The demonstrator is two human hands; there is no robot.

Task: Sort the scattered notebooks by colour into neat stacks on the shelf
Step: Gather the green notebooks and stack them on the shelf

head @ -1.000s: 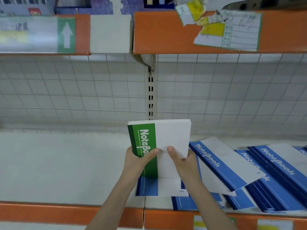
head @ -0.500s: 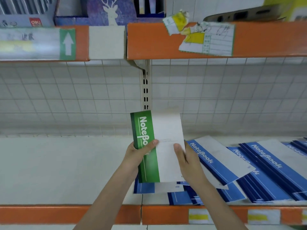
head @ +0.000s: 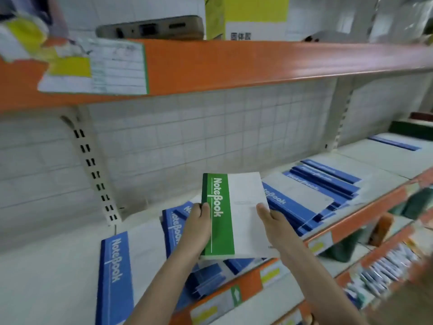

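A stack of green-and-white notebooks [head: 239, 207] is held up above the shelf [head: 58, 266] in both hands. My left hand [head: 199, 228] grips its green spine edge, thumb on the cover. My right hand [head: 273, 222] grips the white right edge. Beneath and around it lie scattered blue-and-white notebooks [head: 302, 195], fanned out to the right. One blue notebook pile [head: 114, 273] lies squared at the left, another [head: 174, 224] sits just behind my left hand. A further blue notebook [head: 396, 143] lies far right.
An orange-fronted upper shelf [head: 234, 66] with a paper label [head: 110, 69] hangs overhead. A slotted upright [head: 93, 170] runs down the tiled back wall. Lower shelves with small goods [head: 386, 266] show at the right. Dark green items [head: 412, 127] stand at the far right.
The view has swung right and tilted. Both hands still hold the green notebooks, now over the blue notebooks further right along the shelf.
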